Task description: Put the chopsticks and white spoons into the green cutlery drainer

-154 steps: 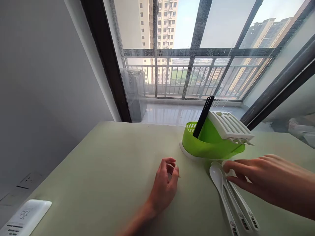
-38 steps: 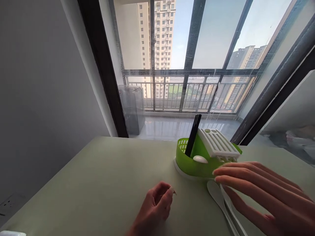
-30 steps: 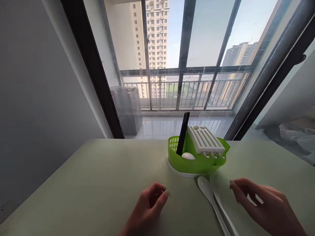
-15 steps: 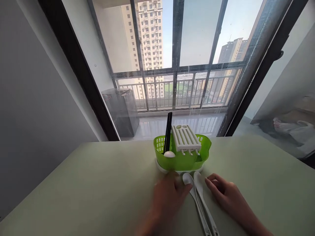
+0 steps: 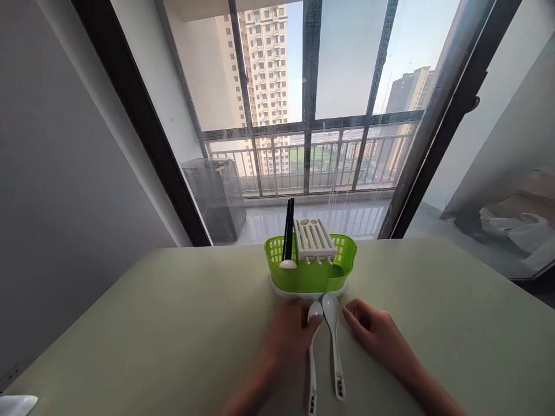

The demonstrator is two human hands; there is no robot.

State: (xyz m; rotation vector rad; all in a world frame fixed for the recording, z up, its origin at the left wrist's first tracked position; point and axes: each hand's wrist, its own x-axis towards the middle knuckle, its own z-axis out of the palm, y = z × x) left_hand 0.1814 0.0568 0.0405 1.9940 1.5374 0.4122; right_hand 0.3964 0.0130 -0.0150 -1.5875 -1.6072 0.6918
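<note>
My left hand (image 5: 288, 332), a little blurred, is closed on the bowl of a white spoon (image 5: 313, 370), with the thumb over the bowl. A second white spoon (image 5: 333, 341) lies just right of it, its handle toward me and a dark print near the end. My right hand (image 5: 373, 326) rests on the table beside that second spoon, fingers curled and nothing visible in them. Behind the spoons stands a green basket (image 5: 303, 280) on a white base. It holds black chopsticks (image 5: 288, 231) and a white round-ended utensil (image 5: 288, 264). A white slotted rack (image 5: 315, 238) with small hooks sits on the basket.
The pale green table (image 5: 195, 323) reaches to a window with dark frames (image 5: 309, 75). A white object (image 5: 17, 404) is cut off at the lower left. Beyond the glass are a dark box-shaped thing (image 5: 217, 196) and a railing.
The left spoon has swung so its handle lies apart from the other spoon's. My left hand stays at its bowl. The view has shifted, and a white object now shows at the lower left.
</note>
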